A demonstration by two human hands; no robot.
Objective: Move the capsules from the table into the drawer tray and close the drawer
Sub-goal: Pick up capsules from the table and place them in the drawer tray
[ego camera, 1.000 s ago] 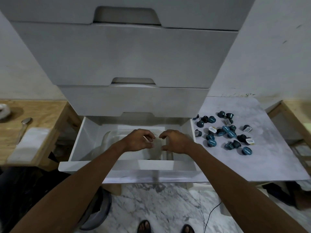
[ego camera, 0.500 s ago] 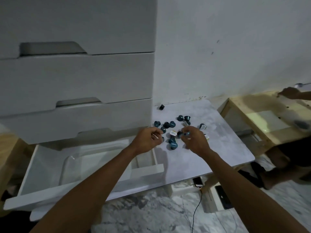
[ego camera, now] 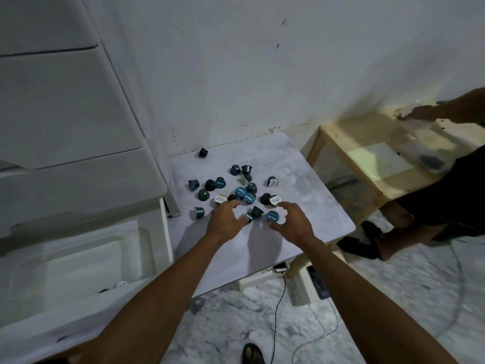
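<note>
Several teal and dark capsules (ego camera: pixel 244 191) lie scattered on the white marble table (ego camera: pixel 301 185), and one dark capsule (ego camera: pixel 203 152) sits alone near the wall. My left hand (ego camera: pixel 225 219) hovers over the near edge of the pile with fingers spread, its thumb beside a dark capsule (ego camera: pixel 256 212). My right hand (ego camera: pixel 291 222) is spread too, a teal capsule (ego camera: pixel 273 216) lying between its thumb and forefinger without being pinched. The bottom drawer (ego camera: pixel 78 324) stands pulled out at lower left, with a clear tray (ego camera: pixel 78 258) inside.
The white drawer unit (ego camera: pixel 65 114) rises at left against the wall. A wooden table (ego camera: pixel 367 153) stands to the right, where another person's arm (ego camera: pixel 446 109) and legs are. A phone (ego camera: pixel 280 268) and cables lie on the marble floor under the table edge.
Both hands left the open drawer and moved right to the capsule pile. My view swung right with them, and my fingers have opened over the capsules.
</note>
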